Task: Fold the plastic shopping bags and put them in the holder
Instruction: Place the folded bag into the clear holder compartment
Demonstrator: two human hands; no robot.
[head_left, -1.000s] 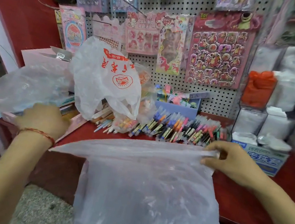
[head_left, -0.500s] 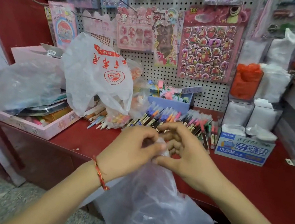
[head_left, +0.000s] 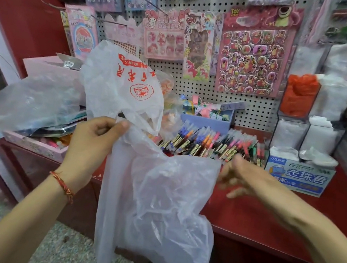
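Clear bag [head_left: 160, 198] pinched in left hand [head_left: 93, 142] fingers [head_left: 120, 126] — right hand [head_left: 244, 178] blurred, curled on edge; pens [head_left: 207, 144], printed bag [head_left: 120, 85] behind.

Free room over the bare red counter [head_left: 268, 220], right of the held bag [head_left: 156, 198] and in front of the blue box [head_left: 299, 176]. Further back, blocked by a heap of pens [head_left: 210, 142] and the blue box, with the clear holder [head_left: 305, 140] just behind. On the left, shut in by a big printed bag [head_left: 122, 85], a floppy clear bag [head_left: 27, 101] and a pink tray [head_left: 33, 143]. Open floor [head_left: 54, 249] down below the counter edge.
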